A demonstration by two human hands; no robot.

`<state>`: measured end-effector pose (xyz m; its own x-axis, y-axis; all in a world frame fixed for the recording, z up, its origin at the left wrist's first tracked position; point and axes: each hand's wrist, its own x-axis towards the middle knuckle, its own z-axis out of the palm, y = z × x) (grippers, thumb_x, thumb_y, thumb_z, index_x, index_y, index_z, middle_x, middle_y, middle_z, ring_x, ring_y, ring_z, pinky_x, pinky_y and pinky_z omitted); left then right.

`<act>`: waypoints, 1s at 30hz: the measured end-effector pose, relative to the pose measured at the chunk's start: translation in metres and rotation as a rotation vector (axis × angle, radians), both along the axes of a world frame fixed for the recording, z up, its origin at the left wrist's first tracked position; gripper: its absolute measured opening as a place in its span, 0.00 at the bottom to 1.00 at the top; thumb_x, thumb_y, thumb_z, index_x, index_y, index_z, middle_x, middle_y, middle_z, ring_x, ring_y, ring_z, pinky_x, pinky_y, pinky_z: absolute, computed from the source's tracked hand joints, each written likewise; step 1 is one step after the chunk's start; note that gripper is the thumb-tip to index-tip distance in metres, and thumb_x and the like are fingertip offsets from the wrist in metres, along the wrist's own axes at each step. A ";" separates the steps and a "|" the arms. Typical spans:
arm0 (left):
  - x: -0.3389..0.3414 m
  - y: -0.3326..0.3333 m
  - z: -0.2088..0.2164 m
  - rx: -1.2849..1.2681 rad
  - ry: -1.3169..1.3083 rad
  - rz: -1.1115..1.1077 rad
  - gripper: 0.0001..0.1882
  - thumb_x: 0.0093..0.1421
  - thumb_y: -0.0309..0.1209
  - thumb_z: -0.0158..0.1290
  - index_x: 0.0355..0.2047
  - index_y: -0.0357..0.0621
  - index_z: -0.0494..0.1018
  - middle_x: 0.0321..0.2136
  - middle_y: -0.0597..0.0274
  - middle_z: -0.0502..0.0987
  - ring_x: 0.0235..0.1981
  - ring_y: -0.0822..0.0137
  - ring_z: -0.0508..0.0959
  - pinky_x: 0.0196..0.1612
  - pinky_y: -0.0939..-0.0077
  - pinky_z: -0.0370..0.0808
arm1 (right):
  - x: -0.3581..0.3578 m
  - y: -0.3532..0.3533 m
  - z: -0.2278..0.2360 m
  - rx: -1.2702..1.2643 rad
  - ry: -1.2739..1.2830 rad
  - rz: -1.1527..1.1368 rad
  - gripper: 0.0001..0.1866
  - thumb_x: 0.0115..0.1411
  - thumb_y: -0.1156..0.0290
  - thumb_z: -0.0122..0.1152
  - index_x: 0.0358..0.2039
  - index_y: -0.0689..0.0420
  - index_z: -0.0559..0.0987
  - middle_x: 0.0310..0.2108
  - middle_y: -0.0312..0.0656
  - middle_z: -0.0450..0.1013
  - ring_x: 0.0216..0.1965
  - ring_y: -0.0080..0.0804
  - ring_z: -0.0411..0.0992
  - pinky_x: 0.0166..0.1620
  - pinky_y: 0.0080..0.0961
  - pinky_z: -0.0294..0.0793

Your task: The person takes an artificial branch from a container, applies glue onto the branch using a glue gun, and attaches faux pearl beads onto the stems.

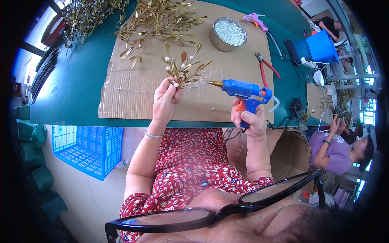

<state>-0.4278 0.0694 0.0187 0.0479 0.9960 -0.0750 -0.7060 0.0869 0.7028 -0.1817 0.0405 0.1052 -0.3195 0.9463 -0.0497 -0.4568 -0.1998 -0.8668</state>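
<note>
Between the fingers of my left hand (165,101) is the base of a gold artificial leaf sprig (184,69), with several white pearl beads among its leaves. My right hand (250,118) grips a blue hot glue gun (242,90) by its handle. Its brass nozzle points left toward the sprig, apart from it, and a glue stick curves out of its back. Fine clear glue strings (204,81) lie on the cardboard (133,106) between sprig and nozzle. Beyond my hands stands a round metal bowl (221,43) filled with white pearl beads (231,33).
More gold sprigs (162,25) lie at the back left, beaded ones (87,18) beyond. Red-handled pliers (262,69) and a pink glue gun (256,21) lie at the right. A blue bin (322,45) stands past cables. Below left sits a blue crate (89,150). A co-worker (332,152) is at right.
</note>
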 end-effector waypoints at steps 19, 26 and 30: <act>0.001 0.000 0.002 -0.026 -0.051 -0.032 0.08 0.64 0.26 0.43 0.41 0.38 0.70 0.27 0.71 0.67 0.21 0.79 0.58 0.23 0.86 0.53 | -0.080 0.065 0.025 0.413 -0.251 -0.344 0.16 0.48 0.79 0.68 0.38 0.57 0.74 0.31 0.37 0.73 0.33 0.20 0.71 0.35 0.16 0.70; -0.009 -0.002 -0.010 -0.056 -0.251 -0.105 0.06 0.62 0.24 0.45 0.39 0.43 0.70 0.33 0.70 0.72 0.20 0.81 0.56 0.21 0.89 0.52 | -0.086 0.069 0.024 0.370 -0.282 -0.329 0.16 0.50 0.79 0.66 0.39 0.58 0.73 0.27 0.35 0.72 0.29 0.21 0.71 0.32 0.17 0.71; -0.010 -0.002 -0.013 -0.029 -0.292 -0.102 0.06 0.62 0.24 0.45 0.39 0.44 0.70 0.34 0.69 0.73 0.19 0.81 0.56 0.20 0.89 0.52 | -0.089 0.067 0.019 0.383 -0.226 -0.348 0.15 0.52 0.81 0.63 0.40 0.59 0.72 0.27 0.36 0.71 0.28 0.23 0.71 0.30 0.19 0.72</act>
<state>-0.4378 0.0670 0.0053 0.1716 0.9826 -0.0712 -0.8641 0.1848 0.4682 -0.2706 0.1078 0.1239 -0.0069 0.9579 0.2870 -0.2340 0.2775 -0.9318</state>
